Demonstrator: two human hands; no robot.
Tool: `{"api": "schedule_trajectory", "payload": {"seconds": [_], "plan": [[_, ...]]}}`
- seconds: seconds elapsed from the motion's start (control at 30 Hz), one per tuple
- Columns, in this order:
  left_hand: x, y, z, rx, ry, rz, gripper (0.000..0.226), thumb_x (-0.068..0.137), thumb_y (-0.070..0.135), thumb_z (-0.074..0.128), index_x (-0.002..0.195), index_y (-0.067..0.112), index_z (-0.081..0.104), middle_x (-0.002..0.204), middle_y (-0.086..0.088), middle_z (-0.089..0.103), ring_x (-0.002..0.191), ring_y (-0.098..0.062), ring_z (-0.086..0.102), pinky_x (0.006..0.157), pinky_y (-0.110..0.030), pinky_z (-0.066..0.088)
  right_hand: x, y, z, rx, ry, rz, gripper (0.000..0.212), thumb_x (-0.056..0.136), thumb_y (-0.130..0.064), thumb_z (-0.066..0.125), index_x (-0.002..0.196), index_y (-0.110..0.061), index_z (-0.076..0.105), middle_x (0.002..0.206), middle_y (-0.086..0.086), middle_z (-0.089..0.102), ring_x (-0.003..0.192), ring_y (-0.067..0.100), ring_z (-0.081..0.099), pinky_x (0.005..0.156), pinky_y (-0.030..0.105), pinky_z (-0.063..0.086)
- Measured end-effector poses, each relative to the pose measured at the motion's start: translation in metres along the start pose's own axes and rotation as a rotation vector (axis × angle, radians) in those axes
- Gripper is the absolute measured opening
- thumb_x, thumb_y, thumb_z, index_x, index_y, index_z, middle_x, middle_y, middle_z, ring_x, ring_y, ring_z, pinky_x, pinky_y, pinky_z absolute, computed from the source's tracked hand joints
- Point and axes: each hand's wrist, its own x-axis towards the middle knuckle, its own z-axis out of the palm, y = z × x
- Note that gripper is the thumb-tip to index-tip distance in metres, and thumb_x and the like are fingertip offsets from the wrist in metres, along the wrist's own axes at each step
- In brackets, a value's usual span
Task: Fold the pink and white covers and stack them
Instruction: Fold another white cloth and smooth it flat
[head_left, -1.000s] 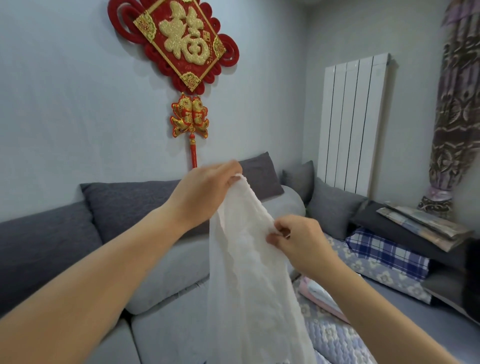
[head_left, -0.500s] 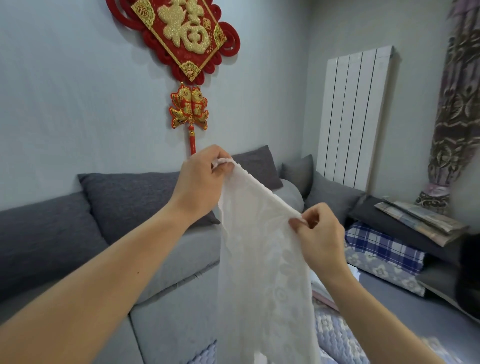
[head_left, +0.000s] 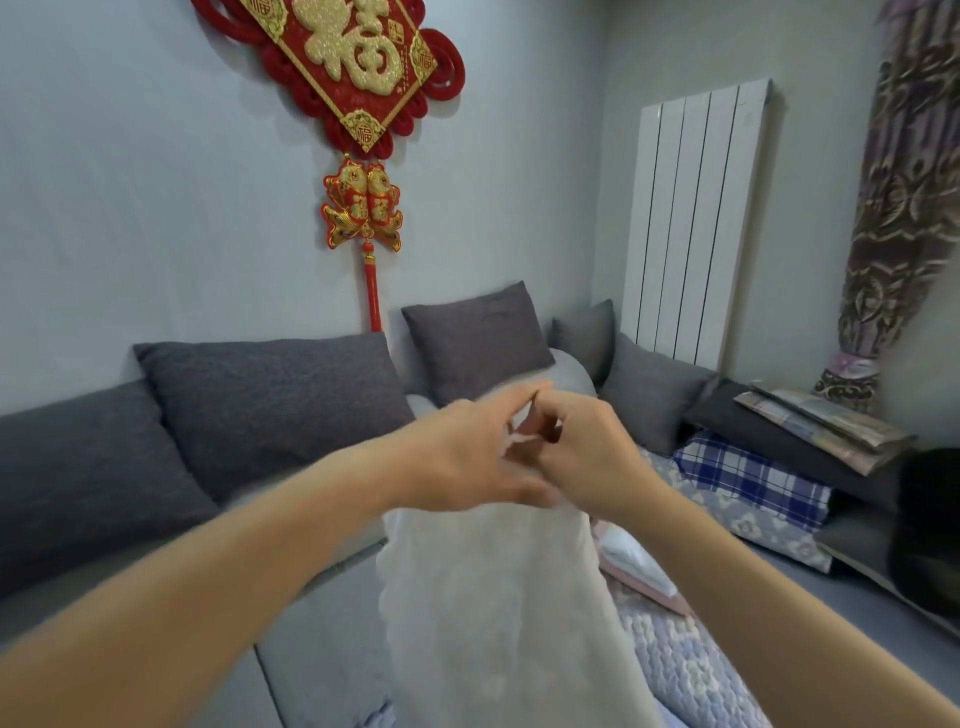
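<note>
Along the left, dark grey cushions lean against the wall at the back edge of the grey sofa, under a red and gold wall ornament with a tassel. The left hand reaches in over the sofa seat, its grip closed on the top edge of the white cover, fingers pinching the cloth (the frame is motion-blurred here). Touching it, the right hand has its grip curled on the same top edge, so the two hands meet above the seat and the cover hangs straight down from them, its scalloped left border showing. Just right of the hanging cloth, a folded pink and white cover lies on a floral quilted pad. Further right sits a blue plaid cushion, with a white radiator on the wall behind and a patterned curtain at the far right.
</note>
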Motion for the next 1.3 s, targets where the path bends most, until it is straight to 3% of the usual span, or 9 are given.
{"api": "schedule_trajectory", "payload": {"seconds": [0.13,0.23,0.37,0.5,0.6,0.7,0.83,1.1,1.3], "plan": [[-0.004,-0.013,-0.009,0.193,-0.080,0.022,0.010,0.089,0.042,0.070,0.093,0.034,0.068,0.084,0.009,0.067,0.080,-0.006,0.061,0.076,-0.036,0.053,-0.012,0.009,0.000,0.304,-0.181,0.228,0.017,0.084,-0.008,0.077,0.077,-0.015,0.064,0.069,-0.005,0.063,0.061,0.004,0.053,0.059,0.020,0.043],[-0.010,-0.018,-0.002,0.166,-0.092,0.079,0.014,0.092,0.036,0.068,0.079,0.033,0.066,0.073,0.010,0.064,0.070,-0.006,0.059,0.064,-0.022,0.046,-0.028,0.021,-0.004,0.464,-0.421,0.321,0.019,0.087,-0.002,0.072,0.102,-0.012,0.066,0.092,0.005,0.069,0.080,0.010,0.060,0.073,0.023,0.049],[-0.021,-0.031,-0.007,0.065,0.026,0.094,0.021,0.093,0.013,0.064,0.095,0.031,0.075,0.087,0.018,0.072,0.086,0.000,0.067,0.078,-0.020,0.051,-0.051,0.038,-0.009,0.396,-0.730,0.406,0.023,0.092,-0.007,0.068,0.114,-0.003,0.067,0.113,0.016,0.072,0.099,0.019,0.068,0.094,0.037,0.053],[-0.028,-0.050,-0.012,0.098,0.159,0.090,0.022,0.094,0.016,0.064,0.097,0.035,0.076,0.090,0.022,0.073,0.088,0.001,0.069,0.080,-0.030,0.055,-0.058,0.051,-0.012,0.210,-0.597,0.394,0.019,0.095,-0.027,0.068,0.094,-0.008,0.071,0.091,0.003,0.075,0.083,0.014,0.069,0.081,0.036,0.055],[-0.030,-0.061,-0.009,0.023,0.240,0.044,0.013,0.092,0.023,0.070,0.094,0.035,0.077,0.091,0.021,0.074,0.088,-0.001,0.069,0.078,-0.027,0.055,-0.055,0.056,-0.020,-0.027,-0.390,0.318,0.031,0.094,-0.034,0.067,0.077,-0.009,0.059,0.066,-0.006,0.053,0.061,0.006,0.048,0.062,0.030,0.041],[-0.033,-0.060,-0.004,-0.093,0.254,0.027,0.010,0.087,0.023,0.077,0.086,0.034,0.076,0.087,0.022,0.074,0.083,-0.001,0.069,0.071,-0.012,0.049,-0.056,0.057,-0.020,-0.048,-0.283,0.297,0.025,0.092,-0.031,0.069,0.080,-0.010,0.062,0.070,0.008,0.060,0.061,0.007,0.050,0.060,0.030,0.043],[-0.036,-0.056,-0.001,-0.168,0.286,0.049,0.016,0.087,0.015,0.077,0.082,0.030,0.076,0.083,0.017,0.074,0.078,-0.003,0.068,0.068,-0.008,0.046,-0.059,0.053,-0.020,0.171,-0.154,0.382,0.013,0.092,-0.019,0.070,0.080,-0.021,0.073,0.077,0.003,0.072,0.067,0.006,0.062,0.065,0.026,0.051],[-0.035,-0.065,0.011,-0.180,0.319,-0.113,0.014,0.087,0.016,0.076,0.078,0.025,0.072,0.079,0.002,0.071,0.067,-0.008,0.061,0.062,-0.016,0.045,-0.064,0.051,-0.014,-0.002,-0.147,0.398,0.011,0.081,-0.017,0.079,0.077,-0.020,0.069,0.077,0.009,0.069,0.062,0.012,0.056,0.065,0.039,0.051],[-0.038,-0.069,0.016,-0.223,0.232,-0.157,0.010,0.086,0.020,0.077,0.079,0.022,0.069,0.080,-0.008,0.067,0.066,-0.010,0.055,0.061,-0.021,0.044,-0.065,0.055,-0.007,0.016,-0.128,0.449,0.018,0.074,-0.019,0.085,0.073,-0.017,0.067,0.059,-0.002,0.056,0.053,0.006,0.046,0.056,0.026,0.040]]}}
